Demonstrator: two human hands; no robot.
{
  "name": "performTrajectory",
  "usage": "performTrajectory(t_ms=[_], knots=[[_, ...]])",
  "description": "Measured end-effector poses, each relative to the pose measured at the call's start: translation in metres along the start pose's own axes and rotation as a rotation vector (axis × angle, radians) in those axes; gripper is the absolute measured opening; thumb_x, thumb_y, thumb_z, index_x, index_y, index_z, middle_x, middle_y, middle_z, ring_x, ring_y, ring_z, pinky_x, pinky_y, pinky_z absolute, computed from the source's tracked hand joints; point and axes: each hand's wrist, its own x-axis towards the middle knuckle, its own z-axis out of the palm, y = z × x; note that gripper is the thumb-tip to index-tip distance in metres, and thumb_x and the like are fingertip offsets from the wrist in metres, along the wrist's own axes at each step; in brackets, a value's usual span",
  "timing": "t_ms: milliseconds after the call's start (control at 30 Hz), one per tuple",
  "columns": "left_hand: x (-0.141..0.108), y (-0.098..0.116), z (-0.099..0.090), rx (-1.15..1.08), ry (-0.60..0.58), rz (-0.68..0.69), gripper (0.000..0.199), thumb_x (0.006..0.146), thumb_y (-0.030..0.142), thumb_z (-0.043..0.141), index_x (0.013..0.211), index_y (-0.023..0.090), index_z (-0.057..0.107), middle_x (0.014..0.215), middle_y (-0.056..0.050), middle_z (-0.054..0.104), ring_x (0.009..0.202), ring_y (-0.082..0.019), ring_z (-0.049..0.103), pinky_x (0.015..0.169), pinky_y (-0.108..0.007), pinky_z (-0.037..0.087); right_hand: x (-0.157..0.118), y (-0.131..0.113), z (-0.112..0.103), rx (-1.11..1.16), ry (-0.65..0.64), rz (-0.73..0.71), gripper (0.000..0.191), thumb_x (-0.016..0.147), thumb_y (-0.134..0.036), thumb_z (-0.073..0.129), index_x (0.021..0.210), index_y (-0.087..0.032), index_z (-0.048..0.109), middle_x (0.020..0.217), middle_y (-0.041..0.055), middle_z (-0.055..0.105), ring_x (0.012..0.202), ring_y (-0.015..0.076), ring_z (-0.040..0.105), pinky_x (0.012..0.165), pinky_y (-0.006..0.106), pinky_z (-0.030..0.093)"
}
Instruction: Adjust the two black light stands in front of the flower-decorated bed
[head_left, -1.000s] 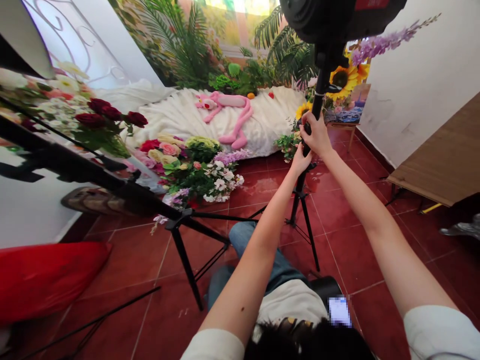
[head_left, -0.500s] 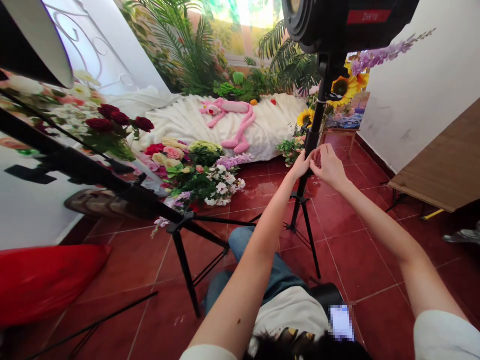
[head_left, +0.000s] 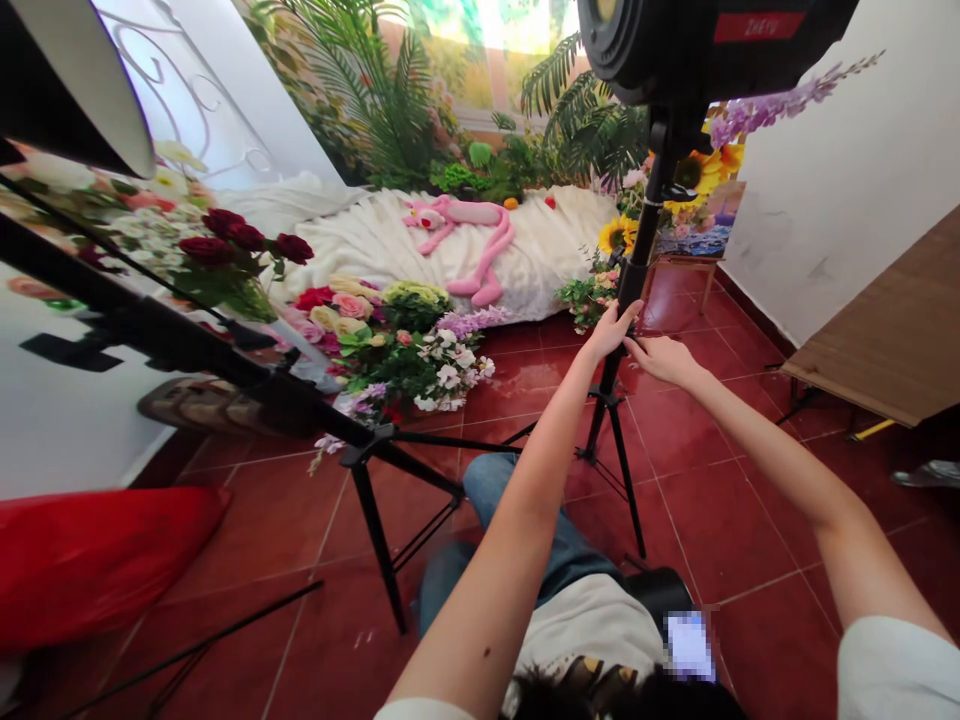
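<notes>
A black light stand [head_left: 636, 262] rises at centre right, with a large black lamp [head_left: 697, 50] on top of it. My left hand [head_left: 613, 330] is wrapped round the stand's pole from the left, its thumb showing on the near side. Just to the right and a little lower, my right hand [head_left: 660, 358] has its fingertips closed at a small dark part on the pole. The legs of this stand spread on the red floor below my hands.
A second black stand [head_left: 277, 390] slants across the left, with its legs near my knees. Flowers [head_left: 405, 340] lie before a white cloth [head_left: 352, 235] bearing a pink plush toy [head_left: 480, 225]. A wooden board [head_left: 885, 330] is at right, a red bag [head_left: 97, 560] at lower left.
My right hand has moved down the pole, and its fingers have come together at the small part. The lamp and upper pole have shifted slightly right in view. My left hand stays on the pole.
</notes>
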Motion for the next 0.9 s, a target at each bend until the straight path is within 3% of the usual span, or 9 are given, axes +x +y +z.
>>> performTrajectory(t_ms=[133,233,300,433,600,667,767,833,900], knots=[[-0.001,0.003,0.001,-0.002,-0.006,-0.012,0.039,0.084,0.052,0.070,0.078,0.018,0.054,0.067,0.004,0.053,0.062,-0.007,0.048,0.066,-0.023,0.042,0.012,0.004,0.027,0.357,0.110,0.107,0.058,0.103,-0.051,0.033,0.068,-0.017,0.064,0.075,0.0102,0.072,0.077,0.0222,0.068,0.067,0.026,0.043],[-0.003,0.006,0.001,0.005,0.001,-0.024,0.038,0.084,0.052,0.070,0.078,0.018,0.054,0.068,0.004,0.054,0.063,-0.007,0.048,0.067,-0.023,0.043,0.020,-0.006,0.049,0.693,0.244,0.213,0.063,0.102,-0.052,0.027,0.050,-0.022,0.044,0.048,0.0036,0.052,0.055,0.0165,0.055,0.057,0.025,0.038],[-0.005,0.007,0.001,0.009,0.003,-0.023,0.037,0.085,0.051,0.068,0.078,0.018,0.053,0.069,0.004,0.054,0.064,-0.007,0.049,0.069,-0.023,0.043,0.022,-0.016,0.060,0.934,0.272,0.229,0.065,0.103,-0.053,0.018,0.047,-0.025,0.035,0.042,0.0010,0.042,0.046,0.0139,0.046,0.052,0.025,0.036],[-0.007,0.007,0.001,0.030,0.003,-0.033,0.036,0.088,0.051,0.064,0.080,0.018,0.054,0.071,0.003,0.054,0.066,-0.008,0.049,0.069,-0.023,0.043,0.019,-0.033,0.066,1.296,0.179,0.191,0.062,0.099,-0.060,0.005,0.050,-0.027,0.022,0.038,-0.0018,0.031,0.036,0.0119,0.028,0.042,0.025,0.028],[-0.007,0.006,0.001,0.053,0.029,-0.023,0.031,0.090,0.047,0.064,0.082,0.018,0.056,0.075,0.003,0.056,0.071,-0.008,0.052,0.076,-0.023,0.044,0.010,-0.040,0.059,1.598,0.121,0.016,0.060,0.094,-0.073,0.014,0.056,-0.026,0.013,0.043,-0.0067,0.016,0.040,0.0107,0.018,0.041,0.023,0.026],[-0.006,0.006,0.001,0.044,0.024,-0.011,0.030,0.090,0.045,0.064,0.081,0.018,0.055,0.073,0.003,0.055,0.070,-0.008,0.051,0.075,-0.023,0.044,0.007,-0.034,0.056,1.610,0.047,0.021,0.064,0.091,-0.079,0.020,0.057,-0.026,0.013,0.044,-0.0076,0.017,0.041,0.0099,0.018,0.040,0.023,0.024],[-0.006,0.009,0.002,0.010,0.004,-0.036,0.033,0.089,0.047,0.065,0.079,0.019,0.052,0.070,0.004,0.053,0.065,-0.008,0.049,0.069,-0.023,0.043,0.006,-0.015,0.054,1.416,-0.007,0.178,0.066,0.085,-0.085,0.034,0.057,-0.027,0.019,0.044,-0.0083,0.023,0.041,0.0093,0.021,0.041,0.024,0.021],[-0.007,0.010,0.002,0.007,-0.002,-0.056,0.035,0.088,0.048,0.066,0.078,0.018,0.052,0.070,0.004,0.053,0.063,-0.008,0.048,0.067,-0.024,0.042,0.008,-0.001,0.051,1.181,0.153,0.239,0.065,0.082,-0.082,0.048,0.058,-0.026,0.025,0.046,-0.0080,0.028,0.044,0.0091,0.027,0.045,0.024,0.024],[-0.007,0.010,0.002,0.012,-0.001,-0.049,0.035,0.087,0.049,0.066,0.077,0.018,0.053,0.070,0.004,0.053,0.064,-0.008,0.048,0.068,-0.025,0.042,0.010,0.007,0.046,0.901,0.334,0.195,0.061,0.084,-0.072,0.056,0.058,-0.024,0.028,0.049,-0.0062,0.035,0.050,0.0096,0.035,0.052,0.023,0.030]])
